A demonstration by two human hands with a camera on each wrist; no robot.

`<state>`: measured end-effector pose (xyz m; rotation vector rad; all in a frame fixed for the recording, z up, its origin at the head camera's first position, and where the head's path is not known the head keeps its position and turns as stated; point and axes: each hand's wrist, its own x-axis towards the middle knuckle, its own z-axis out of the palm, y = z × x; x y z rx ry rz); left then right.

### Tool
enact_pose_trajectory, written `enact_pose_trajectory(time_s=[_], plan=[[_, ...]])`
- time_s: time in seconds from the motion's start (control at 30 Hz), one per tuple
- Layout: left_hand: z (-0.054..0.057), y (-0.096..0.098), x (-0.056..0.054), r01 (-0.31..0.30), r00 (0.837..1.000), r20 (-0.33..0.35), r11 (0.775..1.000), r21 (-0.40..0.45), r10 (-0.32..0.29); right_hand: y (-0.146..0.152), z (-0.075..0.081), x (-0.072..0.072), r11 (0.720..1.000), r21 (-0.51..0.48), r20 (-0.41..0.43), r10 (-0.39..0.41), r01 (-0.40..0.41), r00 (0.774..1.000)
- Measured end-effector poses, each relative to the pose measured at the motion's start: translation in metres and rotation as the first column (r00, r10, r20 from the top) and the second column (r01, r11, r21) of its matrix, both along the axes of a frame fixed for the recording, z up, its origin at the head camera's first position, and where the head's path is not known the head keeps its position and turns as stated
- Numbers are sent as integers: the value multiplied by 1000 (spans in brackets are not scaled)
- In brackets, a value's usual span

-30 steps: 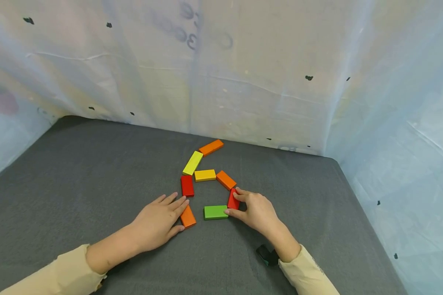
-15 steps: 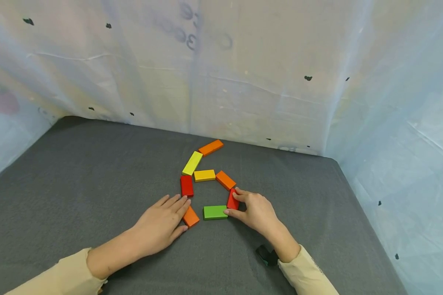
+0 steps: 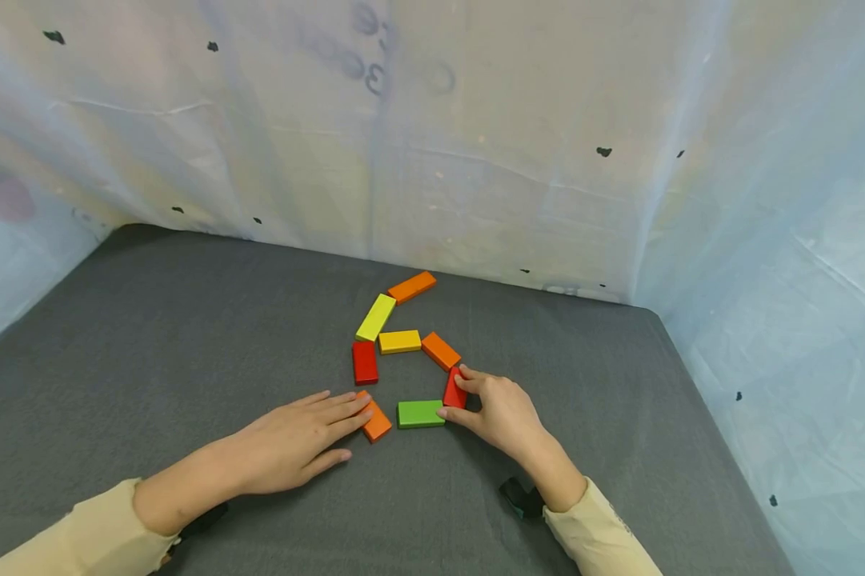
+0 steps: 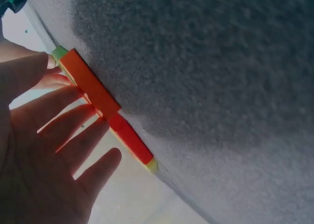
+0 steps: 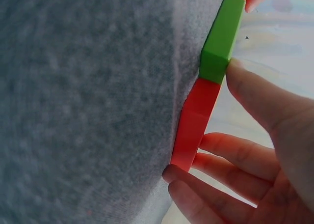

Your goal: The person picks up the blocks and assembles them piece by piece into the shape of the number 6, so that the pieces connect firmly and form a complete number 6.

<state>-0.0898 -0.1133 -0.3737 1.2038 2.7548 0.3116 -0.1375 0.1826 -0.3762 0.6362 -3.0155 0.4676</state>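
My left hand (image 3: 288, 444) lies low over the grey cloth, fingers extended, with its fingertips on the near-left orange block (image 3: 378, 422). In the left wrist view that orange block (image 4: 91, 84) lines up with a red block (image 4: 132, 140) beyond the fingers. My right hand (image 3: 504, 412) spans the right red block (image 3: 454, 390): its fingers bend to the far end, and its thumb sits at the corner of the green block (image 3: 421, 414). The right wrist view has the thumb on the green block (image 5: 221, 42) and fingers around the red block's (image 5: 194, 128) end.
Further back, a left red block (image 3: 365, 363), a lime-yellow block (image 3: 376, 318), a far orange block (image 3: 412, 287), an amber block (image 3: 399, 342) and another orange block (image 3: 442, 351) form a curved outline. Pale plastic sheeting (image 3: 475, 160) rises behind the grey cloth (image 3: 187, 336).
The near-left orange block has shifted slightly right and turned, its near end moving toward the green block. My left hand has since drawn back a little leftward; the right hand keeps its place.
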Motion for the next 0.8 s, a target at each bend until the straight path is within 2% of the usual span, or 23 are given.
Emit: enact_pose_trajectory(time_s=[0.2, 0.43, 0.8], plan=[[-1, 6, 0, -34, 999, 7, 999, 3, 34, 0, 1, 1, 1000, 6, -6, 7, -7, 1000], [0, 13, 0, -82, 995, 48, 997, -12, 82, -1, 2, 2, 1000, -3, 5, -2, 2, 1000], [1, 15, -3, -78, 996, 32, 996, -37, 80, -1, 4, 1, 1000, -2, 32, 3, -3, 999]])
